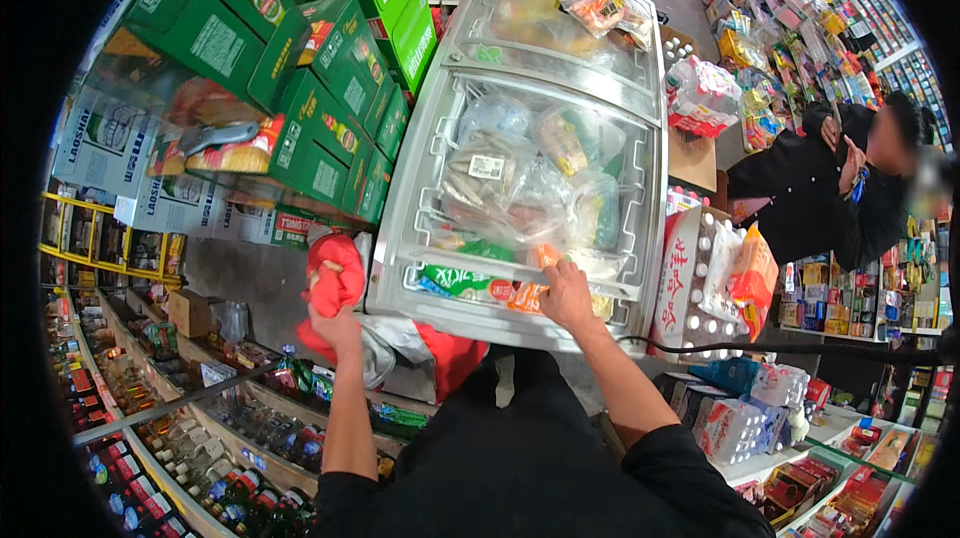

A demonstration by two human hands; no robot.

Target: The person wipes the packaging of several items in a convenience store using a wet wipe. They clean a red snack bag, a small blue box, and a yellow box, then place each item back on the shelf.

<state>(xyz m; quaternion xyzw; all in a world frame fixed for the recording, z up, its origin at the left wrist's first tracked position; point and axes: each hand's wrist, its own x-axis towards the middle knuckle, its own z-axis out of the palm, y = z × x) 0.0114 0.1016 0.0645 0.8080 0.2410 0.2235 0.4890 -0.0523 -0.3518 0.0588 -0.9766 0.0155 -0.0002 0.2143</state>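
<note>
My left hand (336,328) grips a bunched red cloth-like cover (334,275) beside the freezer's front left corner. More red and silvery-grey material (397,350) hangs along the freezer front, and I cannot tell if it is the same piece. With curled fingers, my right hand (568,294) holds the front edge of the sliding glass lid (480,257) of a white chest freezer (405,163). Under the glass, clear bags of frozen food (517,185) lie in a wire basket. Near that hand are a green printed packet (454,281) and an orange packet (527,298).
Green beer cartons (322,133) are stacked at the left, with a grey-handled tool (217,137) on them. Packets (600,5) lie atop the freezer's far end. Bottle packs (686,283) and a black cable (712,348) are at the right. A person (817,170) stands beyond. Bottle shelves (225,418) run lower left.
</note>
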